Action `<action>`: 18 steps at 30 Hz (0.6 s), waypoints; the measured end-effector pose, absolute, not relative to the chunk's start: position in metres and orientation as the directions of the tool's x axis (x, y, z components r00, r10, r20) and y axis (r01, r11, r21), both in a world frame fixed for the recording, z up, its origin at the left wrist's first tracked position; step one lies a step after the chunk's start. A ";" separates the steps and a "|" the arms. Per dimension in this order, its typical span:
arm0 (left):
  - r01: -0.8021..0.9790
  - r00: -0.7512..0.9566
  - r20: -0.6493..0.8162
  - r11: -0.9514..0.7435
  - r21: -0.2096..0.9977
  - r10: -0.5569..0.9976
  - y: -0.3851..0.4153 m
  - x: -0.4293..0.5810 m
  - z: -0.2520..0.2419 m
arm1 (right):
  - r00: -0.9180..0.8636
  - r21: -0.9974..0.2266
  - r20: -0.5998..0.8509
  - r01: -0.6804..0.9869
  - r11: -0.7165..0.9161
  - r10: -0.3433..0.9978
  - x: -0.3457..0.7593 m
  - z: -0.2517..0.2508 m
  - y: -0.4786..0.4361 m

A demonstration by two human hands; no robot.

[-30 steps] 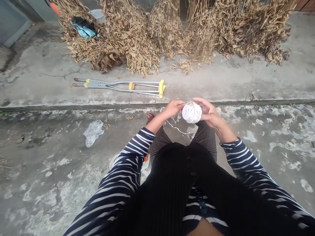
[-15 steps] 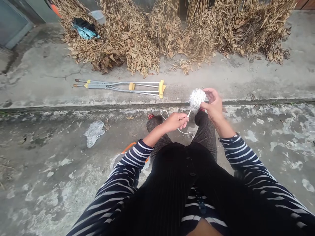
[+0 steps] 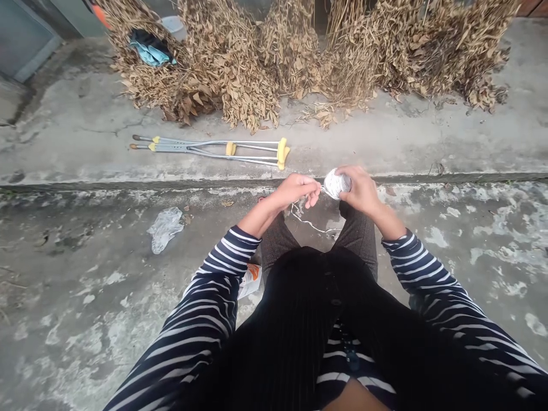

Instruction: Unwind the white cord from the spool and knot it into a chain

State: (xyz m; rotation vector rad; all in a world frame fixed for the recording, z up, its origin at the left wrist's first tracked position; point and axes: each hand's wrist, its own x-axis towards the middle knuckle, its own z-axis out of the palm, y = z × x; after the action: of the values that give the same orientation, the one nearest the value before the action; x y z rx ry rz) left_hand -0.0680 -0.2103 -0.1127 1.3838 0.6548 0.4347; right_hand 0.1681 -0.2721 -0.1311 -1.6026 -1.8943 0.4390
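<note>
A white ball of string [image 3: 335,184] is gripped in my right hand [image 3: 362,191], its fingers and thumb around the right side. To its left, my left hand [image 3: 298,190] pinches the strand [image 3: 322,190] that runs from the ball. The strand is short between the two hands. A loose length of the same white string [image 3: 314,228] hangs in a curve below my left hand, over the ground between my legs. Its lower end passes out of sight near my right knee.
A pair of crutches [image 3: 209,149] with yellow pads lies on the concrete ledge [image 3: 85,154]. Dried leafy stalks [image 3: 248,74] are heaped behind it. A clear plastic bag [image 3: 165,229] lies on the lower ground. A white and orange packet [image 3: 250,279] is partly hidden by my left sleeve.
My left hand has moved up and left, still pinching the strand. My right hand has turned the ball and lowered it slightly toward me, so its flatter end shows.
</note>
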 end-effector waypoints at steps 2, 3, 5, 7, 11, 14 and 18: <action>0.054 0.737 -0.150 0.164 0.985 0.659 -0.200 -0.067 -0.116 | -0.112 -0.654 0.163 0.731 0.193 0.980 0.169 -0.131 -0.273; 0.037 0.727 -0.144 0.171 0.985 0.671 -0.195 -0.067 -0.118 | -0.122 -0.695 0.129 0.696 0.178 0.984 0.169 -0.130 -0.275; 0.019 0.703 -0.148 0.190 0.982 0.696 -0.186 -0.066 -0.122 | -0.140 -0.793 0.053 0.596 0.127 0.989 0.171 -0.129 -0.278; 0.031 0.678 -0.174 0.209 0.977 0.714 -0.180 -0.064 -0.125 | -0.161 -0.879 -0.027 0.474 0.053 0.987 0.171 -0.127 -0.282; 0.077 0.660 -0.212 0.216 0.973 0.720 -0.177 -0.053 -0.131 | -0.244 -0.966 -0.072 0.260 -0.006 0.967 0.170 -0.122 -0.288; 0.060 0.669 -0.217 0.240 0.969 0.711 -0.182 -0.041 -0.140 | -0.274 -0.994 -0.064 0.103 -0.037 0.960 0.167 -0.122 -0.291; 0.039 0.610 -0.306 0.357 0.933 0.731 -0.197 -0.030 -0.162 | -0.188 -0.985 -0.062 -0.148 -0.091 0.980 0.160 -0.126 -0.297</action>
State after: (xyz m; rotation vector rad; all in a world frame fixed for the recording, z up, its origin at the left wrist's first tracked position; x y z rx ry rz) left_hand -0.0304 -0.1966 -0.1616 1.1335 0.8210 0.5175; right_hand 0.1602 -0.2966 -0.1257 -1.0551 -1.1851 1.4707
